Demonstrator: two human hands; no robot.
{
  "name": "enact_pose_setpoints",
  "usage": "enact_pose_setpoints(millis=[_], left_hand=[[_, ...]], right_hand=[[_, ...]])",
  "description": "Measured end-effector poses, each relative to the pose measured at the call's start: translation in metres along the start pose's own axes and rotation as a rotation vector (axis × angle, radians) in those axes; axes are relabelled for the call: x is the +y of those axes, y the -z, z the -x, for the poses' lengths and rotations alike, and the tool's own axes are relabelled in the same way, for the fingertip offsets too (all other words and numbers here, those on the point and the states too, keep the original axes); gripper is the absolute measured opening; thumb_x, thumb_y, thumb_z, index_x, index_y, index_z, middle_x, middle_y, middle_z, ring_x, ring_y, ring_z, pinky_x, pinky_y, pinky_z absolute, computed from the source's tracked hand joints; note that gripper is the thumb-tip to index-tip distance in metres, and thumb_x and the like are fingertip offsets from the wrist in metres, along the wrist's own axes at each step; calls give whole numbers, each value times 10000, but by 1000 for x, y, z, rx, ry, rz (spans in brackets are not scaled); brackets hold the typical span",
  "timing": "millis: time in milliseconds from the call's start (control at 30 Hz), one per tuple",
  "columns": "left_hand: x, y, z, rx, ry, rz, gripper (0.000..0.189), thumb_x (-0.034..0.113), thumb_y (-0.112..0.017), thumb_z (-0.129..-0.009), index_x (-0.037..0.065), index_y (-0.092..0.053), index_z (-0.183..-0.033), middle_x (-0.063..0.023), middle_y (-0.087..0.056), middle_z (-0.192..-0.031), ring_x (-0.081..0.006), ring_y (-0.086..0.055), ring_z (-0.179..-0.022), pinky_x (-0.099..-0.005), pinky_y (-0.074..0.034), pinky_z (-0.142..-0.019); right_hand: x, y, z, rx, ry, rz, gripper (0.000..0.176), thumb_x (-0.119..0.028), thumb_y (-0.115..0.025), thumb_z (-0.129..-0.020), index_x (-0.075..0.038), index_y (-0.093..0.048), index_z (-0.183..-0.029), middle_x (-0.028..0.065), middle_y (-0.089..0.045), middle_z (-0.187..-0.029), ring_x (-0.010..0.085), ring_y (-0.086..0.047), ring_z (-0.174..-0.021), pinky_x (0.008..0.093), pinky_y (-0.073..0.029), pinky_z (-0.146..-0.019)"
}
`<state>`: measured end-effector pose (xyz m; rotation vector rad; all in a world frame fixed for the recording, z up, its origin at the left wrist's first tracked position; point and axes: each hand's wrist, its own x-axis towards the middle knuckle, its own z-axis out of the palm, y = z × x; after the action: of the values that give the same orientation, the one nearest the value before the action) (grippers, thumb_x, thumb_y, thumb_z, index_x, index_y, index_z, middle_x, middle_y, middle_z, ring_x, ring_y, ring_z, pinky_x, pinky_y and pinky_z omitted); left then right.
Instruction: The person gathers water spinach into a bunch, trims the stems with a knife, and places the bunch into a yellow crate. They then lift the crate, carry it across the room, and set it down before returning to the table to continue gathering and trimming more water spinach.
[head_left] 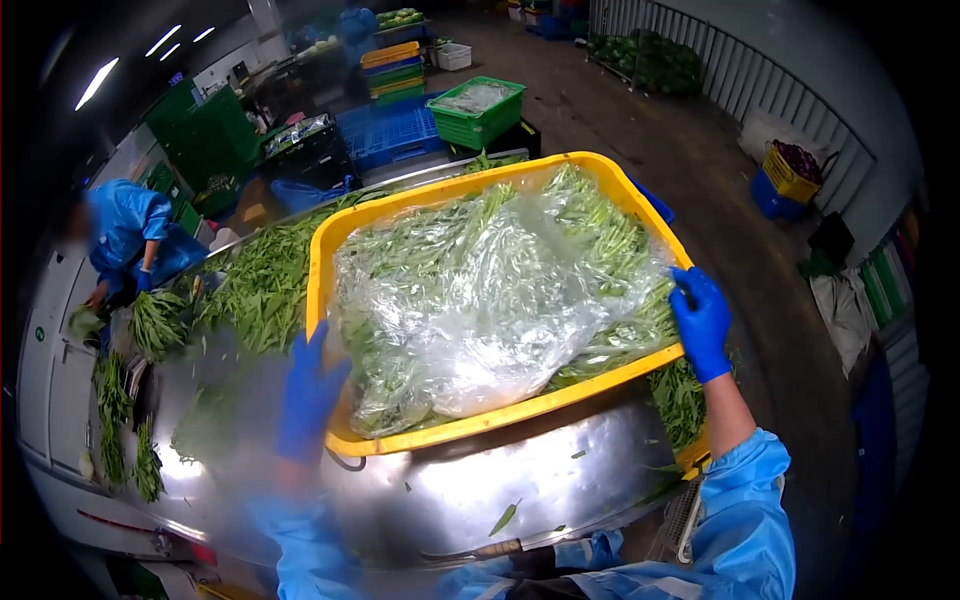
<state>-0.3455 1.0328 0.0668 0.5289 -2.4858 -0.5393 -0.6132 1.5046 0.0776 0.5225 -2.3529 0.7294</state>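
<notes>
A yellow plastic crate (500, 428) holds leafy green vegetables (615, 225), with a clear plastic sheet or bag (500, 310) spread over them. My right hand (703, 325), in a blue glove, has its fingers curled on the crate's right rim. Close against the left rim is my left hand (312, 390), also blue-gloved and slightly blurred; its fingers are stretched and its thumb stands apart. Beneath the crate lies a shiny metal table (480, 490). A knife with a wooden handle (498, 548) lies at the near table edge.
Loose greens (265, 275) heap on the table's left side, with bundles (158, 322) beyond. A co-worker in blue (135, 230) bends over them at far left. Behind stand a green crate (478, 112) and blue crates (390, 135). A yellow basket (792, 175) stands by the right wall.
</notes>
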Motion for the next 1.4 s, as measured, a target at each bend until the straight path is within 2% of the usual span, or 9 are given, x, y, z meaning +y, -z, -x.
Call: enact_pose_setpoints(millis=[433,633,967,1067,1100,1167,1200,1333,1400], left_hand=[[4,4,-9,-21,132,164,363,123,-631,-843,149,-580,-1202,-73,-549,-1049,-217,-584,-867,-325,-483,-790],[-12,-7,-11,-7,107,107,367,164,-642,-828,159,-589,-1191,-125,-552,-1119,-284,-587,-943,-374,-473,-854],[-24,-15,-17,85,-26,96,346,206,-660,-832,82,-610,-1151,-169,-484,-1299,-322,-536,-1141,-374,-443,-953],[-18,-15,-17,203,-148,-48,320,199,-653,-837,72,-610,-1128,-195,-476,-1316,-338,-515,-1171,-378,-427,-981],[-9,-9,-18,213,-293,-75,298,186,-652,-841,68,-610,-1112,-182,-508,-1265,-324,-539,-1120,-372,-447,-945],[18,7,-21,246,-575,-135,256,159,-649,-848,60,-608,-1080,-156,-572,-1163,-295,-588,-1017,-360,-485,-872],[27,9,-18,87,-458,17,286,150,-662,-811,67,-619,-1082,-157,-568,-1186,-311,-570,-1057,-371,-466,-902],[43,18,-23,-260,-204,309,276,113,-662,-779,70,-624,-1048,-104,-599,-1051,-264,-572,-968,-341,-454,-824],[50,21,-23,-278,-214,331,181,79,-636,-826,52,-610,-1002,-58,-596,-911,-185,-583,-822,-293,-476,-686]], right_hand=[[17,-10,-2,-11,-88,-57,254,-178,-675,-781,-41,-700,-992,189,-628,-1142,319,-592,-1079,388,-459,-924],[21,-9,-4,-16,-102,-60,290,-225,-670,-790,-36,-698,-1008,203,-621,-1160,328,-578,-1107,390,-442,-961],[9,-3,-5,-3,-108,-60,226,-179,-677,-755,-86,-706,-959,136,-663,-996,314,-631,-926,383,-504,-821],[9,-4,-5,109,73,-52,315,-154,-666,-745,-124,-676,-1058,118,-659,-960,298,-631,-879,383,-507,-789],[-8,10,-8,22,70,21,416,-69,-611,-738,-121,-624,-1151,131,-651,-1004,307,-621,-915,383,-499,-815],[-23,15,-19,146,365,254,458,-17,-574,-725,-99,-605,-1174,145,-643,-1028,324,-612,-937,384,-490,-841],[-31,15,-25,209,516,366,479,8,-556,-718,-88,-595,-1185,153,-639,-1040,333,-607,-947,385,-486,-854],[-77,0,-49,34,489,-203,588,10,-575,-736,-102,-516,-1310,150,-562,-1235,334,-517,-1148,429,-398,-995],[-124,-1,-47,-302,556,-630,548,-96,-642,-783,-119,-517,-1316,146,-562,-1240,329,-513,-1164,436,-376,-1017]])
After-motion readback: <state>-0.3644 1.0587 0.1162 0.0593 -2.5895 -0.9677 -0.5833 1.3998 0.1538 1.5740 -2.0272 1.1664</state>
